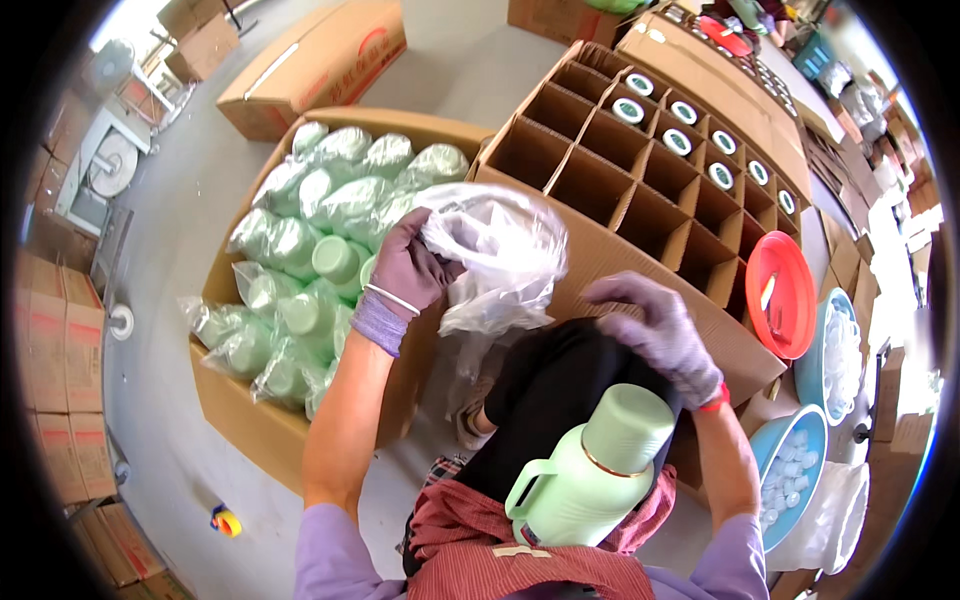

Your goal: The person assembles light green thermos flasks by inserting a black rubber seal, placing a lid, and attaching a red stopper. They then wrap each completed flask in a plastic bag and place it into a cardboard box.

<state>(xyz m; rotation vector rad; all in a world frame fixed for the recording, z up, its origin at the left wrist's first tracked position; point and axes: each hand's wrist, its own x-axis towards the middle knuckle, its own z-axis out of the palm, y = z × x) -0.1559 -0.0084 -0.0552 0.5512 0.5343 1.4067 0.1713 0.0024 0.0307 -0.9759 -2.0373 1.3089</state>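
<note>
A clear plastic bag (500, 262) hangs, partly blurred, from my gloved left hand (412, 262), whose fingers are closed on its edge. My gloved right hand (655, 335) is above my knee, fingers loosely apart, with nothing in it. On my lap lies a pale green vacuum flask (590, 480) with a handle, its cup lid tilted away from me. Left of my knees stands an open carton (240, 415) filled with several bagged green flasks (345, 205). One green lid (338, 260) there shows without plastic over it.
A divided carton (560, 170) stands ahead on the right, with white-topped items in several cells. A red basin (780, 295) rests at its corner. Blue tubs (765, 440) of small clear parts stand at my right. Yellow tape (228, 522) lies on the floor; a closed carton (310, 65) lies beyond.
</note>
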